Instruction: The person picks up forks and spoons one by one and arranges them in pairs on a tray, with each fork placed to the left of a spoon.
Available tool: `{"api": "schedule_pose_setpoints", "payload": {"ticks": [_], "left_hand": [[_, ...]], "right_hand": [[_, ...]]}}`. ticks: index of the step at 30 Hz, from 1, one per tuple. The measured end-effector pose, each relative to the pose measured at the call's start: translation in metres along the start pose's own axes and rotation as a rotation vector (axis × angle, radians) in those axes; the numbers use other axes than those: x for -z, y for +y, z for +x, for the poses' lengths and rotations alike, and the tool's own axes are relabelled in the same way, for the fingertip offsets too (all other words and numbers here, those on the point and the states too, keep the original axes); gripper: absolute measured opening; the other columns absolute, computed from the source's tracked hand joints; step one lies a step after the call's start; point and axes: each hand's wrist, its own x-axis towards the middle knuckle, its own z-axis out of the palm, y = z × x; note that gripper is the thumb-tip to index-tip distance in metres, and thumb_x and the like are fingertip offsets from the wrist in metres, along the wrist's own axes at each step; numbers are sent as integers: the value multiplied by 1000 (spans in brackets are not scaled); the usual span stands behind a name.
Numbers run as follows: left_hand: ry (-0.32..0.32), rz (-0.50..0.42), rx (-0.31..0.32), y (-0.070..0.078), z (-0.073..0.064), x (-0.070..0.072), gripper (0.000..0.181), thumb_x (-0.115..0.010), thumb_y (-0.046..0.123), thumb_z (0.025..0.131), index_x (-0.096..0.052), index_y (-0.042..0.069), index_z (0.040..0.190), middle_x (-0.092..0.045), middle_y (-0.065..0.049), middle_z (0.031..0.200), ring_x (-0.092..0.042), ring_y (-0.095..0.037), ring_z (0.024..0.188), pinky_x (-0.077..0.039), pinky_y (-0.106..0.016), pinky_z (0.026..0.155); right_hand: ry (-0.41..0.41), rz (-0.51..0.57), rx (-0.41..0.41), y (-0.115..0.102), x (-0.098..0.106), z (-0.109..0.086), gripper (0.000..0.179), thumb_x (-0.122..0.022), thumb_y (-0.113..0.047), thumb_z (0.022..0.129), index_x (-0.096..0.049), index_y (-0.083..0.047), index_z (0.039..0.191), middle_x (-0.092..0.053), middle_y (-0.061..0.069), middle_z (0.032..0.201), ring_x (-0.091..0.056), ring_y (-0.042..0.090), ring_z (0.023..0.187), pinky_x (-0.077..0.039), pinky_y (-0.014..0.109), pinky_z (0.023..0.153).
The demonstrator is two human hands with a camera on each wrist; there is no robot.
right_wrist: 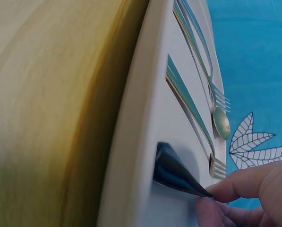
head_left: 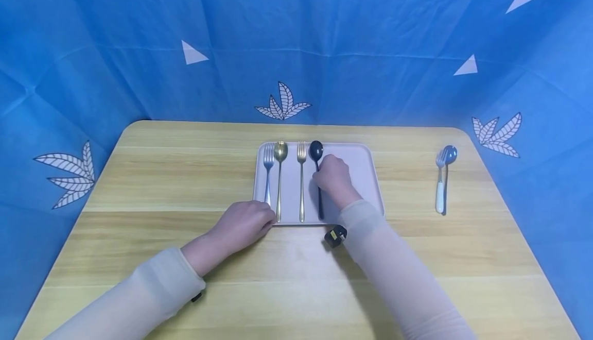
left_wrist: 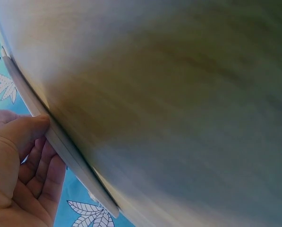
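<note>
Pinching: the right hand [head_left: 334,176] has thumb and fingers closed on the handle of the black spoon [head_left: 319,198].
Left hand: the left hand [head_left: 245,221] holds the rim of the tray [head_left: 361,167] at its near left corner, thumb against the edge.
Spoon's place: over the tray, right of the gold fork [head_left: 301,185]; whether it lies flat or is slightly raised cannot be told.
Handling: probably light, stiff and not fragile; the smooth, narrow handle could roll or slip in a loose pinch.
Best hold: likely mid-handle, where the fingers are, between the bowl and the broader handle end.
Pointing: bowl toward the far rim, handle end toward the person.
Long axis: near to far across the tray, roughly parallel to the gold fork, gold spoon [head_left: 279,175] and silver fork [head_left: 267,172].
Off the tray: a white-handled fork [head_left: 439,196] and another spoon [head_left: 451,154] lie together on the tabletop [head_left: 162,175], well to the right.
</note>
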Motion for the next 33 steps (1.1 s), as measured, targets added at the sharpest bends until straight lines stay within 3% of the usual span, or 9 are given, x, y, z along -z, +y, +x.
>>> {"api": "schedule_pose_setpoints", "payload": {"ticks": [8,33], "left_hand": [[5,12,-8,-1,0,0,29,-68,9,88,-55,22,66,-52,9,66,-48,-10,59,-42,-29,51],[0,3,-8,0,-1,1,31,-67,7,87,-53,22,64,-50,10,65,-46,-10,57,-40,-28,50]], "right_hand": [[19,-2,2,-3,-3,-1,19,-63,-5,83,-59,-8,65,-59,6,63,-59,24,63,-47,32,57],[46,1,-1,-12,-7,-7,13,-64,-3,82,-59,-7,70,-61,9,70,-60,26,67,-48,34,58]]}}
